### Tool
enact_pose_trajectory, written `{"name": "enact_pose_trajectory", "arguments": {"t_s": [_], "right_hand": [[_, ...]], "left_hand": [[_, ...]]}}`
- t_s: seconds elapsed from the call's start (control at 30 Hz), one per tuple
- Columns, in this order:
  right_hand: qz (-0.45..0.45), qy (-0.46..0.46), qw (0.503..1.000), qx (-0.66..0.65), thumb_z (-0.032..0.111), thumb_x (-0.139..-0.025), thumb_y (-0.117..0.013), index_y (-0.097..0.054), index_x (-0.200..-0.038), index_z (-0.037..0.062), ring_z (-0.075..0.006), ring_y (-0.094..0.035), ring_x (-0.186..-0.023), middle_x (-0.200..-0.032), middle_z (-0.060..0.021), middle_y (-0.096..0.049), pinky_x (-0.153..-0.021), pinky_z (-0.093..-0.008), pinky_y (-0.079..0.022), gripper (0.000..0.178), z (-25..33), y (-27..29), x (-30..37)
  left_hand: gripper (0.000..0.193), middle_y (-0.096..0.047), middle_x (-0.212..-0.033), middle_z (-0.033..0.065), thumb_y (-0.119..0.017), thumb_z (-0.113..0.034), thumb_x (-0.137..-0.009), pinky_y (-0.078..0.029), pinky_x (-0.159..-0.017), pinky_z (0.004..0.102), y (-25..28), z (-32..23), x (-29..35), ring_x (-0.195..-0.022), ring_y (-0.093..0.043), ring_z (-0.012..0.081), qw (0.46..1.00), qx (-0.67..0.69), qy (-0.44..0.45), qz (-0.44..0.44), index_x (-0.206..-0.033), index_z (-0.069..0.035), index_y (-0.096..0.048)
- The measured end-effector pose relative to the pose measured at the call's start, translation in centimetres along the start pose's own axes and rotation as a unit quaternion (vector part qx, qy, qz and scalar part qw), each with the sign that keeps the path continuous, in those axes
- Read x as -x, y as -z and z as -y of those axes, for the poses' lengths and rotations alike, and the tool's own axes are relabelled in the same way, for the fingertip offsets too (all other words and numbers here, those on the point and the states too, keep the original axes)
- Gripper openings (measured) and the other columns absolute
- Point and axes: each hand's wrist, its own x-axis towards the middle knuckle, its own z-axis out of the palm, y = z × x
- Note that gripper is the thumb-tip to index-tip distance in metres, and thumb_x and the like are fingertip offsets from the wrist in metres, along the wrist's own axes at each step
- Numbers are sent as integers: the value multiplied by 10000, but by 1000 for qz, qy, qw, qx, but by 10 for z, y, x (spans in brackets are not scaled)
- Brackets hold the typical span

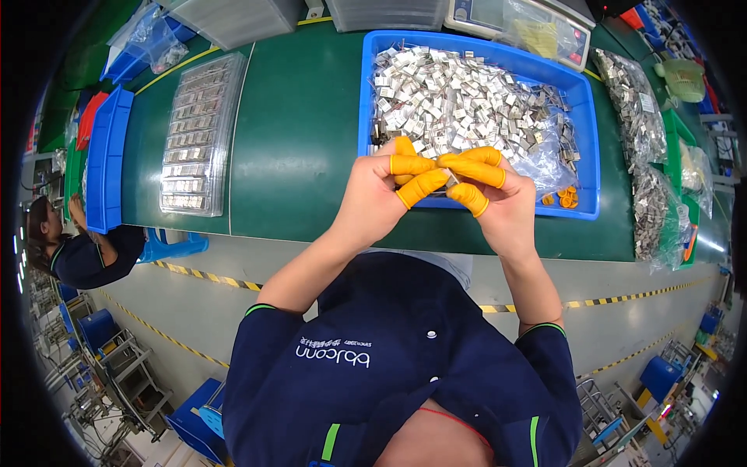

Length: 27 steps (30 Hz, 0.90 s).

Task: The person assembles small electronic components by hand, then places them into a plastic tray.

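The bin (587, 156) sits on the workbench (296, 156) toward its right side, loaded with small metal parts (459, 101). Both hands, left hand (381, 191) and right hand (498, 198), meet over the bin's near edge, pinching one small part (451, 180). A long tray (194, 132) lies toward the left edge. Bagged parts (638, 117) line the right edge. A scale (521, 23) stands behind the bin.

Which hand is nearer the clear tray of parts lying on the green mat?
Left. The left hand is at the blue bin's near edge, on the side toward the clear tray; the right hand is beside it, farther away. Both pinch a small metal part.
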Motion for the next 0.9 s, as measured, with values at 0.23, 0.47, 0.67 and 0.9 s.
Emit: {"name": "enact_pose_trajectory", "arguments": {"t_s": [0.23, 0.47, 0.67, 0.9], "right_hand": [[-172, 73, 934, 305, -2, -726, -644, -630, -958, 22, -172, -585, -843, -932, -82, -621, -765, -264, -452, 233, 14, 94, -34], [15, 3, 891, 453, 67, -704, -647, -620, -965, 51, -287, -537, -928, -985, -122, -578, -810, -352, -431, 263, 1, 65, -48], [33, 68, 752, 654, 86, -713, -627, -607, -860, 7, -293, -537, -836, -815, -135, -553, -726, -394, -442, 168, -34, 41, -57], [24, 132, 750, 648, 97, -680, -638, -595, -783, 20, -281, -558, -793, -806, -134, -581, -691, -368, -455, 136, -20, 42, -53]], "left_hand": [[197, -552, -800, 52, -666, -109, -710, -404, -701, 284, 31, -19, -40, -739, -511, 173, 894, -428, -120, -47, -904, -71, -655], [215, -552, -818, 53, -708, -190, -633, -337, -788, 347, 26, -4, -49, -841, -502, 210, 746, -650, -141, 41, -809, -72, -667], [193, -564, -777, 69, -703, -175, -640, -349, -747, 320, 25, 0, -50, -798, -512, 215, 750, -641, -154, 54, -770, -50, -636], [174, -619, -819, 51, -692, -77, -705, -408, -708, 241, 19, -13, -42, -733, -565, 136, 961, -267, -11, -65, -834, -14, -594]]}}
